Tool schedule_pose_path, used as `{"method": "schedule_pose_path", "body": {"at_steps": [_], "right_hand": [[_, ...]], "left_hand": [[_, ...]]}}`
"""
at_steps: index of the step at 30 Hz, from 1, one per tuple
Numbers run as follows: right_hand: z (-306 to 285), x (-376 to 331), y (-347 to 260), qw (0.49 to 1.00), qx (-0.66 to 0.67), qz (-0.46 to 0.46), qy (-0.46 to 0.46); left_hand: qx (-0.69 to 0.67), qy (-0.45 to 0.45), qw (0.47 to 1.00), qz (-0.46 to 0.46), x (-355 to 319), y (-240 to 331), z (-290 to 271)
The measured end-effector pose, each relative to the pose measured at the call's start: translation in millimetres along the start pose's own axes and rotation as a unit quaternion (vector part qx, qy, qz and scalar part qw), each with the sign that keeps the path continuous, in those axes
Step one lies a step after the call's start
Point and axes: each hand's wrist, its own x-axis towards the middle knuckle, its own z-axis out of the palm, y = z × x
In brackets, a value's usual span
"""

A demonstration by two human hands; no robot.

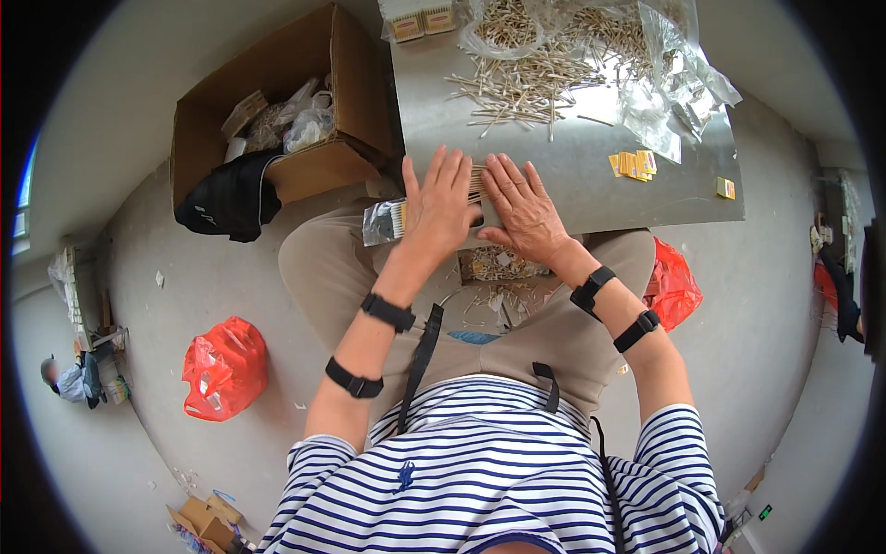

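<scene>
Both hands lie palm down at the near edge of the metal table (pixel 572 198), fingers stretched out. A small row of cotton swabs (pixel 476 185) shows in the narrow gap between them. My left hand (pixel 437 205) borders the row on its left, thumb apart from the fingers. On the other side, my right hand (pixel 526 205) touches the row with its index finger side. A clear plastic pack of swabs (pixel 386 222) sits beside my left wrist, partly hidden by it. What lies beneath the palms is hidden.
Loose cotton swabs (pixel 517 88) are heaped at the table's far side near crumpled clear plastic (pixel 660 102). Small yellow cards (pixel 633 165) lie at the right. A cardboard box (pixel 365 92) stands left; red plastic bags (pixel 224 369) rest on the floor.
</scene>
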Motion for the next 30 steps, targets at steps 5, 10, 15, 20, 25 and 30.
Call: {"method": "schedule_pose_path", "body": {"at_steps": [5,10,15,20,25,30], "right_hand": [[-0.4,-0.2,3.3,1.0,0.003,-0.005,-0.002],[-6.6,-0.9,4.9,1.0,0.009,-0.01,-0.014],[-8.8,-0.3,10.8,1.0,0.017,-0.02,-0.014],[-9.2,-11.2,16.0,0.999,0.012,0.038,0.02],[-6.1,-7.4,15.1,1.0,-0.006,0.029,-0.004],[-24.9,-2.8,13.5,0.999,0.012,0.033,-0.041]], "left_hand": [[-0.021,-0.093,0.995,0.002,-11.9,7.0,-3.6],[-0.01,-0.134,0.991,0.009,-12.8,17.2,1.4],[-0.002,-0.151,0.988,0.005,-16.7,17.7,10.6],[0.028,-0.122,0.992,-0.004,-21.1,21.5,22.0],[0.012,-0.103,0.995,-0.008,-20.2,23.8,26.8],[0.027,-0.104,0.994,-0.006,-22.0,28.8,28.8]]}}
